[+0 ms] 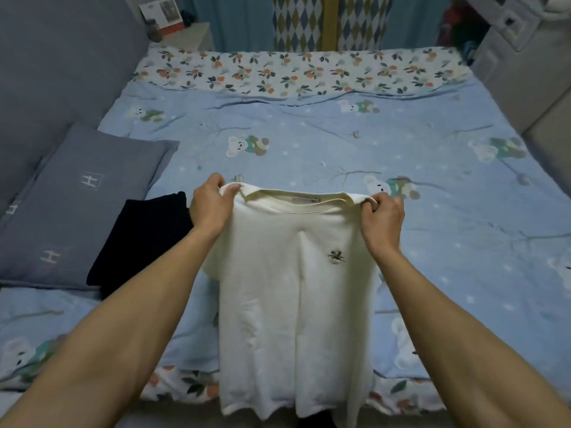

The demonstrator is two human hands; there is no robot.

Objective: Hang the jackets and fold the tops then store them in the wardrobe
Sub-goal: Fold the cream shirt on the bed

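Note:
A cream-white top [293, 304] with a small dark emblem on its chest hangs in front of me over the near edge of the bed. My left hand [210, 205] pinches its left shoulder by the collar. My right hand [381, 219] grips the right shoulder. The top is held up by both shoulders, its hem dangling below the bed edge. A dark folded garment [145, 239] lies on the bed to the left of my left forearm.
The bed [340, 143] has a light blue bear-print cover, with a floral quilt edge at the far end. A grey pillow [74, 205] lies at the left against a grey headboard. Curtains hang behind the bed, and pale furniture stands at the right.

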